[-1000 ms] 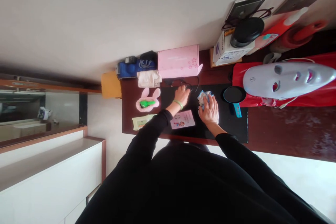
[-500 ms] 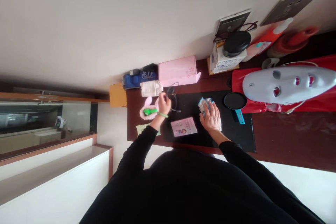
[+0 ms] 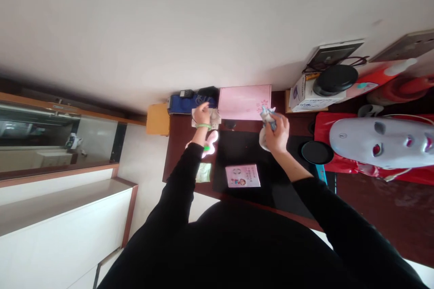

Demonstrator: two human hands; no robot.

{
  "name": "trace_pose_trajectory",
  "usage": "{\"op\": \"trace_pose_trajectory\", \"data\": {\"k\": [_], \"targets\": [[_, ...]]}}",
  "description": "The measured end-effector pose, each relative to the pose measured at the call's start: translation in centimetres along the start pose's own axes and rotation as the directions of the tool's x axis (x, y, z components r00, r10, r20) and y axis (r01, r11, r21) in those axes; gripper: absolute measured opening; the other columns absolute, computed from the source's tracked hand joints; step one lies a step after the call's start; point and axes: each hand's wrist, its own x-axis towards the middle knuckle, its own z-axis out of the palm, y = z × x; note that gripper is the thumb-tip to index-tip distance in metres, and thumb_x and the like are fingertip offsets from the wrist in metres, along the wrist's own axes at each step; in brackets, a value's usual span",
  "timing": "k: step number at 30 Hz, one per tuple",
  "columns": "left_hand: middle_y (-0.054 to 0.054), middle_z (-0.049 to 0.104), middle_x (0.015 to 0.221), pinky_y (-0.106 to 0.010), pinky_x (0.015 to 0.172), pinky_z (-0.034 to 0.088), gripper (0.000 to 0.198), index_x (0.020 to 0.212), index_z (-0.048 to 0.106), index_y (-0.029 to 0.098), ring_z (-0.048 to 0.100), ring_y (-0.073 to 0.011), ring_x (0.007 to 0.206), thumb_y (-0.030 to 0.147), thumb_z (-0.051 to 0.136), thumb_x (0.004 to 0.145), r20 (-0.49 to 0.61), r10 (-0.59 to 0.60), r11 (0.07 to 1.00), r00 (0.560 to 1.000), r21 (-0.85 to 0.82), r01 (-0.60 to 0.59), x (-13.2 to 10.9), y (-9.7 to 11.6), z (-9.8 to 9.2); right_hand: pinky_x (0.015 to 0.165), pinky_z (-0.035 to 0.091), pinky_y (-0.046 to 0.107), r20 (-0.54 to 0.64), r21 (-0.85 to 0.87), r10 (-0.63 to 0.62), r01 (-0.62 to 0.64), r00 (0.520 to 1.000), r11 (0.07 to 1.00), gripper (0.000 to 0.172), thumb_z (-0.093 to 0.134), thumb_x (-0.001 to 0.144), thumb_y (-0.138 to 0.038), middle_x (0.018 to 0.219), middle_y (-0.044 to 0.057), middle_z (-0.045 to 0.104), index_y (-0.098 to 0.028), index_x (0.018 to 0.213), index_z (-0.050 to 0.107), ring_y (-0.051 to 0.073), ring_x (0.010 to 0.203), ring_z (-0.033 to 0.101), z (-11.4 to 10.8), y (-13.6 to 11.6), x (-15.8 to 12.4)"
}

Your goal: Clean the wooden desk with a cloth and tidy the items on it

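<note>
My right hand (image 3: 278, 132) grips a crumpled blue-and-white cloth (image 3: 268, 115) beside the pink box (image 3: 244, 101); a whitish part of it hangs below the fingers over the black mat (image 3: 271, 174). My left hand (image 3: 202, 115), with a green bangle on the wrist, is above a folded whitish cloth (image 3: 215, 117). Its fingers are curled and slightly blurred; what they hold is hidden. Near that forearm lie a pink fluffy item (image 3: 212, 142) with a green part and a pale green paper (image 3: 203, 172). A pink booklet (image 3: 242, 176) rests on the mat.
A small black pan (image 3: 317, 152) with a blue handle overlaps the mat's right side. Beyond it lies a white mask (image 3: 379, 144) on red material. White boxes (image 3: 305, 95) and bottles line the wall. A blue case (image 3: 183, 104) and yellow envelope (image 3: 158, 119) stand at the back left.
My left hand has moved away from the mat, leftward to the folded cloth. The thin-framed glasses formerly beside it no longer show. My right hand has carried the blue-and-white cloth toward the pink box.
</note>
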Motion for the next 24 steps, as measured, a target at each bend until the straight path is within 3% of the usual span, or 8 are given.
{"op": "trace_pose_trajectory", "data": {"k": [5,8,11,14,17,20,22,24], "targets": [[-0.014,0.086,0.118,-0.041,0.109,0.059,0.024,0.112,0.088,0.015,0.079,-0.0276,0.112,0.009,0.070,0.097,0.146,-0.087,0.996,0.985,0.029,0.084,2.4,-0.7,4.7,0.129,0.033,0.073,0.049,-0.135,-0.024,0.030,0.999,0.990,0.066,0.051,0.104,-0.039,0.171,0.025,0.040,-0.014,0.165,0.048,0.046,0.158,0.038,6.4,-0.9,9.8],[-0.012,0.086,0.117,-0.035,0.098,0.061,0.031,0.125,0.086,0.016,0.080,-0.0222,0.098,0.014,0.068,0.099,0.197,-0.144,0.989,0.970,0.006,0.146,2.6,-2.2,5.7,0.133,0.026,0.075,0.094,-0.184,0.045,-0.027,0.995,0.983,0.076,0.055,0.101,-0.036,0.177,0.026,0.032,-0.008,0.170,0.040,0.046,0.166,0.026,10.7,-2.7,10.8],[-0.008,0.085,0.106,-0.029,0.082,0.060,0.040,0.141,0.079,0.018,0.074,-0.0160,0.077,0.021,0.063,0.104,0.271,-0.227,0.967,0.935,-0.049,0.249,2.6,-3.5,5.9,0.137,0.028,0.069,0.195,-0.146,0.042,-0.013,0.980,0.989,0.071,0.050,0.100,-0.023,0.178,0.022,0.034,-0.008,0.169,0.043,0.039,0.168,0.027,14.6,-7.3,10.2],[-0.008,0.085,0.105,-0.027,0.085,0.058,0.042,0.140,0.080,0.020,0.075,-0.0180,0.091,0.017,0.061,0.103,0.247,-0.188,0.968,0.951,-0.115,0.222,2.8,-4.0,6.1,0.139,0.031,0.060,0.330,-0.072,-0.005,0.031,0.944,0.997,0.064,0.048,0.100,-0.015,0.176,0.018,0.042,-0.011,0.163,0.055,0.035,0.166,0.034,16.7,-11.8,9.7],[-0.010,0.084,0.099,-0.027,0.082,0.055,0.036,0.123,0.086,0.020,0.073,-0.0200,0.092,0.012,0.061,0.099,0.197,-0.195,0.972,0.961,-0.092,0.216,2.9,-3.7,6.4,0.138,0.037,0.054,0.463,0.006,-0.131,0.145,0.877,0.989,0.060,0.050,0.098,-0.011,0.172,0.014,0.050,-0.015,0.156,0.064,0.031,0.162,0.043,15.6,-12.5,9.0],[-0.007,0.080,0.084,-0.026,0.067,0.049,0.032,0.124,0.085,0.018,0.065,-0.0164,0.069,0.019,0.064,0.100,0.213,-0.246,0.956,0.945,-0.104,0.273,2.7,-3.0,6.5,0.134,0.043,0.051,0.549,0.048,-0.256,0.276,0.795,0.960,0.063,0.054,0.091,-0.005,0.167,0.013,0.056,-0.017,0.152,0.068,0.030,0.157,0.049,11.3,-8.8,8.1],[-0.004,0.076,0.078,-0.025,0.062,0.045,0.036,0.132,0.083,0.019,0.059,-0.0136,0.061,0.030,0.069,0.101,0.234,-0.250,0.940,0.940,-0.176,0.294,2.4,-2.5,6.3,0.133,0.044,0.052,0.527,0.007,-0.246,0.285,0.813,0.958,0.065,0.056,0.089,-0.005,0.165,0.016,0.057,-0.017,0.151,0.068,0.032,0.156,0.051,7.9,-5.4,7.9],[-0.001,0.073,0.074,-0.024,0.061,0.044,0.042,0.136,0.081,0.019,0.057,-0.0124,0.060,0.038,0.073,0.099,0.248,-0.259,0.913,0.934,-0.253,0.320,1.9,-2.3,5.9,0.133,0.042,0.056,0.447,-0.081,-0.162,0.220,0.879,0.972,0.066,0.056,0.089,-0.007,0.167,0.017,0.055,-0.018,0.155,0.064,0.034,0.156,0.050,5.6,-2.7,8.5]]}}
